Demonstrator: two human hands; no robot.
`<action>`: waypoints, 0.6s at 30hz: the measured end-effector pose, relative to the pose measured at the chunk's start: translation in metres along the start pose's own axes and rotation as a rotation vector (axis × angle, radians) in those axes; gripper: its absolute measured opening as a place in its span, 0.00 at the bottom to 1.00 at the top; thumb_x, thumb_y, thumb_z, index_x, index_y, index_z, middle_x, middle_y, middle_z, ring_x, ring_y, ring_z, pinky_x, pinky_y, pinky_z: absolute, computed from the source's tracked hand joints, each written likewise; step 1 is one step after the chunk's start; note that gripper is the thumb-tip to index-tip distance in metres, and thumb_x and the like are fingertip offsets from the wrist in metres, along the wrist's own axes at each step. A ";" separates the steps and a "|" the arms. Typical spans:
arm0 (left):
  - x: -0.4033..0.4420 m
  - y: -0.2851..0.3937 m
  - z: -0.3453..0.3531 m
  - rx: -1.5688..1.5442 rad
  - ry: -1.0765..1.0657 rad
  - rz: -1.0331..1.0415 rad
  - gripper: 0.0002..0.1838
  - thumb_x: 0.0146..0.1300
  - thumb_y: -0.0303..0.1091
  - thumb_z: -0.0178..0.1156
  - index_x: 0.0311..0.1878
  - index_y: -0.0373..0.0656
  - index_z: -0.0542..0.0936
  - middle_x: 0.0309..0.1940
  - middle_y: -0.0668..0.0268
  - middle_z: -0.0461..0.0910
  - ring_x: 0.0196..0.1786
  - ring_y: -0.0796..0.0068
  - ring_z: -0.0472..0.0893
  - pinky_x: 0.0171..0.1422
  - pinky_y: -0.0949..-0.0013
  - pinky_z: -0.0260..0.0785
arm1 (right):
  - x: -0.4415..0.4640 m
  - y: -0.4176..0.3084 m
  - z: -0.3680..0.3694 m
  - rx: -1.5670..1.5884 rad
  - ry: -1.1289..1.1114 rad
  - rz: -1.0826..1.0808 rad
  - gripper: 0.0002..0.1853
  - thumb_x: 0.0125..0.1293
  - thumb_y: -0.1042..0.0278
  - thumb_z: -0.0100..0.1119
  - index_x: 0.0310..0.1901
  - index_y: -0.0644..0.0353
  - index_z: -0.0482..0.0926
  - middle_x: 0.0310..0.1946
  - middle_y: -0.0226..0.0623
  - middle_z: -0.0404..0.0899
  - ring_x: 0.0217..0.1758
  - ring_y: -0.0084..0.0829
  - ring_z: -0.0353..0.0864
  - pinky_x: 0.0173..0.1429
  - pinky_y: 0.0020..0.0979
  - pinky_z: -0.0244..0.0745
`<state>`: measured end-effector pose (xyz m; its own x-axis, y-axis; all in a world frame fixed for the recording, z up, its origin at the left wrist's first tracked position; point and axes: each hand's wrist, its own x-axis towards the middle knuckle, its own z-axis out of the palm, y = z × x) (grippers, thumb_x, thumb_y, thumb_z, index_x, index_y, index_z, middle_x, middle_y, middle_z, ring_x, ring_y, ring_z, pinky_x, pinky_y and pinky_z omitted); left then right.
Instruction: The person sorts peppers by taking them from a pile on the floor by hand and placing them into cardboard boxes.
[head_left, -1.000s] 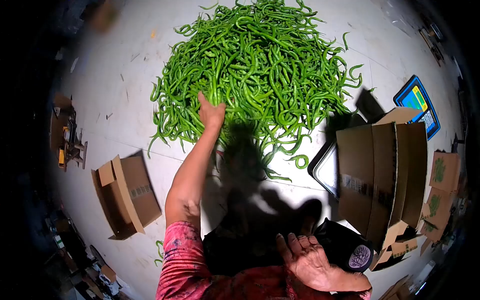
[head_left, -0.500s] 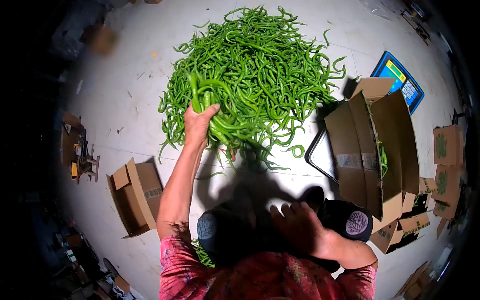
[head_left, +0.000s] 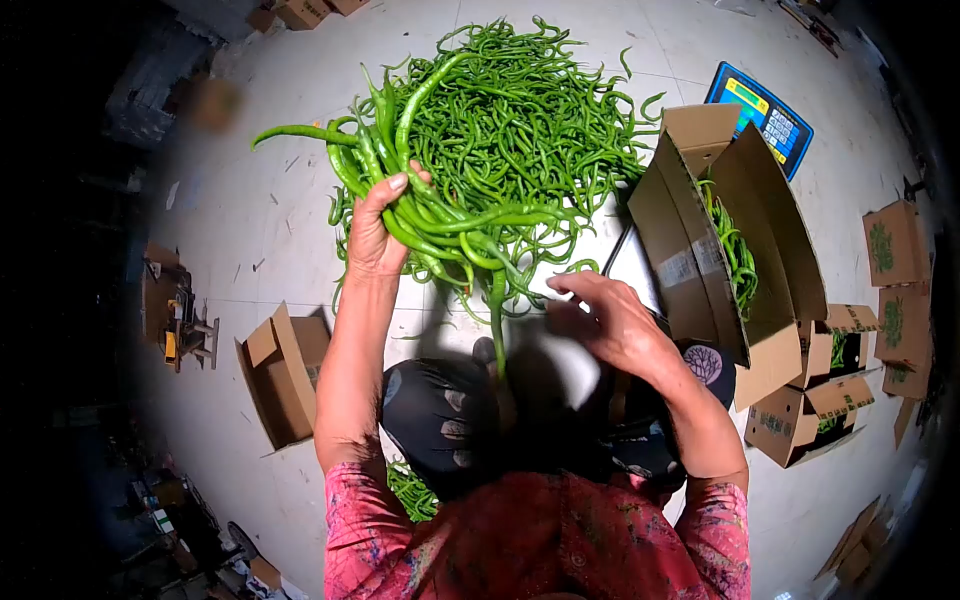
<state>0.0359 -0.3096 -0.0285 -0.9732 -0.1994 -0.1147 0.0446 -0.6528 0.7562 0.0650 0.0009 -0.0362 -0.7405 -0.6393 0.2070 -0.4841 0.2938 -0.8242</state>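
Note:
My left hand (head_left: 378, 232) is closed round a bunch of long green chili peppers (head_left: 425, 215), lifted in front of the large pile of chili peppers (head_left: 520, 120) on the floor. The held peppers fan out on both sides of the fist, and one hangs down toward my knees. My right hand (head_left: 618, 318) is above my right knee, slightly bent with its fingers apart and nothing in them. It is a short way from the tips of the held peppers. Right of it stands an open cardboard box (head_left: 685, 265) with some green peppers inside.
A blue scale display (head_left: 765, 120) stands behind the box. Smaller open cartons (head_left: 800, 425) with peppers are at the lower right, and an open carton (head_left: 283, 375) sits at the left. More peppers (head_left: 412, 490) lie beside my left leg.
My left hand has risen toward me from the pile with the peppers. My right hand has moved forward and up from my lap. The view has shifted, showing more peppers inside the box.

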 end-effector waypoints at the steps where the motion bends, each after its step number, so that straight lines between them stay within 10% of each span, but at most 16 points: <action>1: -0.003 -0.001 0.008 -0.034 -0.016 -0.005 0.16 0.58 0.28 0.59 0.49 0.33 0.75 0.39 0.57 0.81 0.42 0.64 0.81 0.54 0.63 0.75 | 0.001 0.006 0.003 0.115 0.016 -0.043 0.16 0.56 0.75 0.62 0.47 0.61 0.75 0.33 0.50 0.77 0.38 0.51 0.78 0.43 0.41 0.74; 5: -0.008 -0.011 0.022 -0.083 -0.056 -0.020 0.16 0.59 0.27 0.59 0.50 0.32 0.75 0.41 0.57 0.80 0.45 0.64 0.80 0.57 0.61 0.74 | 0.013 0.000 0.002 1.052 -0.326 0.600 0.20 0.66 0.63 0.61 0.56 0.60 0.74 0.42 0.35 0.80 0.43 0.29 0.80 0.46 0.26 0.72; 18: -0.018 -0.045 0.027 0.056 0.050 0.055 0.22 0.58 0.21 0.58 0.57 0.29 0.70 0.48 0.52 0.80 0.50 0.61 0.82 0.59 0.60 0.76 | 0.018 0.015 0.009 0.955 -0.056 0.667 0.11 0.70 0.63 0.50 0.42 0.64 0.73 0.26 0.33 0.77 0.24 0.21 0.71 0.31 0.24 0.68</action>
<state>0.0453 -0.2571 -0.0428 -0.9572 -0.2708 -0.1024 0.0841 -0.5985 0.7967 0.0488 -0.0120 -0.0495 -0.6828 -0.5973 -0.4208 0.5588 -0.0558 -0.8274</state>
